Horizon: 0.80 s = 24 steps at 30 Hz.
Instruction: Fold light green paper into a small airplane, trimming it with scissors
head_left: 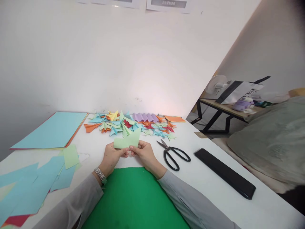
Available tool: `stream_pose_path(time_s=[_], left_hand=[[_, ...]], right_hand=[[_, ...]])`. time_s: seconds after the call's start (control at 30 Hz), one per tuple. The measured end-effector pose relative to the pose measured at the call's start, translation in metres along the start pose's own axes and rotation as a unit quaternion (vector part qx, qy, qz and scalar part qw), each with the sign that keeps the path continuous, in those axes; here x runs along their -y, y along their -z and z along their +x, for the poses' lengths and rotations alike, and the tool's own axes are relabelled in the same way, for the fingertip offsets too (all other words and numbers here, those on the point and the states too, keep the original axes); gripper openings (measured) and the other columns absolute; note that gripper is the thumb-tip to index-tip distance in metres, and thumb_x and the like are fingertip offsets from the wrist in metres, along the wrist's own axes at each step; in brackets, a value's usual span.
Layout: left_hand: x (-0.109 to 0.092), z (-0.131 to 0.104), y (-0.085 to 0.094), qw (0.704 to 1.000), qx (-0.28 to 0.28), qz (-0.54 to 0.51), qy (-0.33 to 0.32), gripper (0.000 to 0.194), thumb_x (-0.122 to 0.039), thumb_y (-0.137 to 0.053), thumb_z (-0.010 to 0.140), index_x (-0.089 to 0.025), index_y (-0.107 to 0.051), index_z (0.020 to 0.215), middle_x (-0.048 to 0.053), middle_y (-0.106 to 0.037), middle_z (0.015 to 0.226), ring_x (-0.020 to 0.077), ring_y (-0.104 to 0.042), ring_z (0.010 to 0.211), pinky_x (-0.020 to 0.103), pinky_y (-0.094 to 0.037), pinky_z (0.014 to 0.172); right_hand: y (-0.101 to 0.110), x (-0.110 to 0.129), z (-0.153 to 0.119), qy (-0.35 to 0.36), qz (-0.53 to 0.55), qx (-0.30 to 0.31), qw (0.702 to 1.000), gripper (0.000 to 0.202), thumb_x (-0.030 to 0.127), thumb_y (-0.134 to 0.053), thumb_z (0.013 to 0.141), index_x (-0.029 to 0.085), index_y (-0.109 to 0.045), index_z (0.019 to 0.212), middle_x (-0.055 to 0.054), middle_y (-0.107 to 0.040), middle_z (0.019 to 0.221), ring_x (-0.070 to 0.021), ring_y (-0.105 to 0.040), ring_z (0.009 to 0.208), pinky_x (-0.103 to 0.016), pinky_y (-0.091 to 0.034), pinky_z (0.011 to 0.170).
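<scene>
A light green sheet of paper [127,140], partly folded with one corner pointing up to the right, is held between both hands. My left hand [113,156] pinches its lower left part, thumb in front. My right hand [145,153] grips the bottom edge near the middle and right, fingertips close to those of the left. Beneath the hands lies a green mat [138,197]. Just behind the held paper is a pile of small folded paper pieces [114,123] in several colours. Black-handled scissors [170,151] lie half open to the right of my right hand.
Blue sheets are stacked [54,130] at the back left, with loose cut papers [40,187] nearer. A long black case [225,173] lies on the right. A person's arm and clothing [269,140] show beyond the table's right edge, by a low table [221,108].
</scene>
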State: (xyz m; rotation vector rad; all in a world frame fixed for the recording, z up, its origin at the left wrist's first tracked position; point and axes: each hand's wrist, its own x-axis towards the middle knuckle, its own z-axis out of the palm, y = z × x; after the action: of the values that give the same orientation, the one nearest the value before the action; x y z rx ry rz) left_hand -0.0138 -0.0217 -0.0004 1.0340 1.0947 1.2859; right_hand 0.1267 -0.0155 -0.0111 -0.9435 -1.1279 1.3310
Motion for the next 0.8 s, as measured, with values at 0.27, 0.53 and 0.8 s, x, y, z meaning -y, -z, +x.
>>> stream_pose_path(time_s=[0.27, 0.53, 0.8], left_hand=[[-0.0008, 0.0019, 0.0012, 0.999, -0.003, -0.045, 0.013, 0.02, -0.025, -0.069, 0.069, -0.01, -0.058, 0.076, 0.007, -0.069, 0.061, 0.014, -0.063, 0.049, 0.023, -0.053, 0.046], [0.0016, 0.0066, 0.0047, 0.996, -0.02, -0.087, 0.014, 0.038, -0.02, -0.06, 0.077, -0.008, -0.05, 0.112, 0.0, -0.062, 0.057, 0.0153, -0.065, 0.051, 0.024, -0.053, 0.045], [-0.0026, 0.007, 0.0034, 0.994, -0.033, -0.105, 0.021, 0.026, -0.018, -0.058, 0.076, -0.012, -0.048, 0.1, -0.003, -0.058, 0.054, 0.0155, -0.063, 0.048, 0.025, -0.052, 0.044]], right_hand=[[0.0022, -0.0043, 0.0035, -0.017, 0.05, -0.029, 0.998, 0.029, 0.04, -0.073, 0.063, 0.015, -0.06, 0.065, -0.002, -0.066, 0.056, -0.0113, -0.058, 0.046, -0.023, -0.046, 0.05], [0.0063, -0.0036, 0.0074, -0.008, 0.065, -0.087, 0.994, 0.058, 0.036, -0.075, 0.061, 0.017, -0.049, 0.11, 0.002, -0.066, 0.054, -0.0137, -0.059, 0.043, -0.023, -0.046, 0.044], [0.0046, 0.0034, 0.002, 0.029, -0.001, -0.048, 0.998, 0.059, 0.043, -0.069, 0.066, 0.018, -0.049, 0.116, 0.003, -0.064, 0.052, -0.0131, -0.058, 0.042, -0.022, -0.045, 0.043]])
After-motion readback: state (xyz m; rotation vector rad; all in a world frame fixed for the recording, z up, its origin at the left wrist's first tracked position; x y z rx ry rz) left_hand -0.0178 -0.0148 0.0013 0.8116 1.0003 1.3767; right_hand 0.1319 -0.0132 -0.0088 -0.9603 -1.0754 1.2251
